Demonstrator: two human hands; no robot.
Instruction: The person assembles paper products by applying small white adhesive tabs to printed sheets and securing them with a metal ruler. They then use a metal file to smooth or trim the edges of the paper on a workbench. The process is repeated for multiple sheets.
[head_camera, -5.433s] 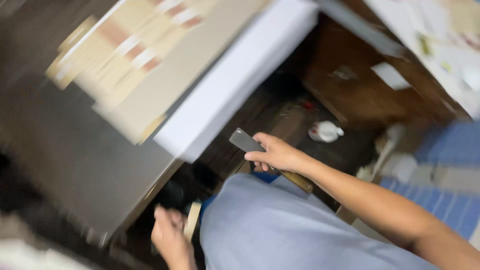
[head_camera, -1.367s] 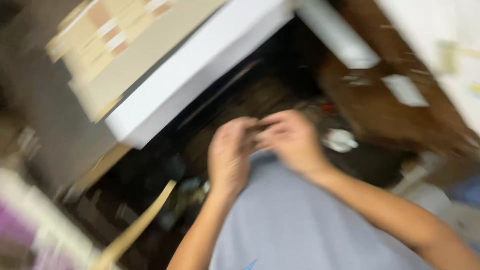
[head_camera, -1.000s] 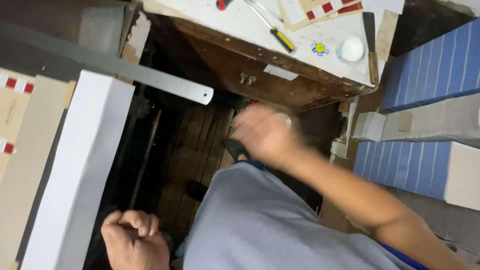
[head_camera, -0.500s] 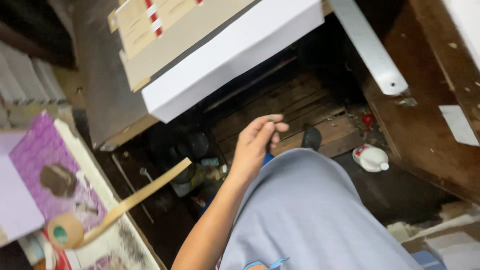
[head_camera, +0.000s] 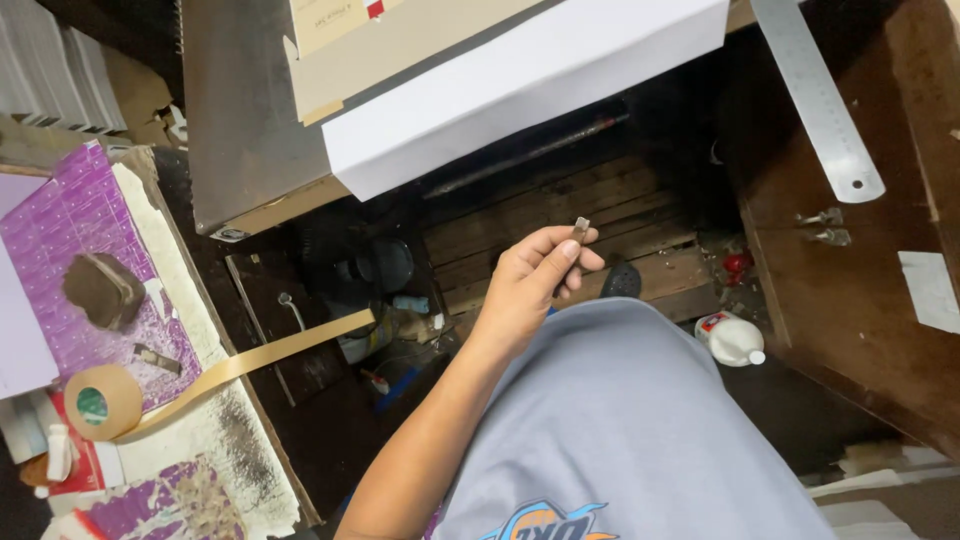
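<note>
Above the grey shirt (head_camera: 620, 420), the left hand (head_camera: 530, 285) is raised with bent elbow (forearm coming from below), pinching a small metal piece (head_camera: 581, 229) between thumb and fingers. Further away are wooden boards (head_camera: 560, 215) and a white box (head_camera: 520, 85). The right hand is not visible.

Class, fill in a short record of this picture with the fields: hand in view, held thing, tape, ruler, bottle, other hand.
hand in view: left hand, raised over the person's grey shirt
held thing: small metal piece, pinched at the fingertips; its kind is too small to tell
tape: brown roll at lower left, a strip pulled out toward the middle
ruler: metal ruler, upper right, hanging past the bench edge
bottle: white bottle lying on the floor
other hand: out of view
</note>
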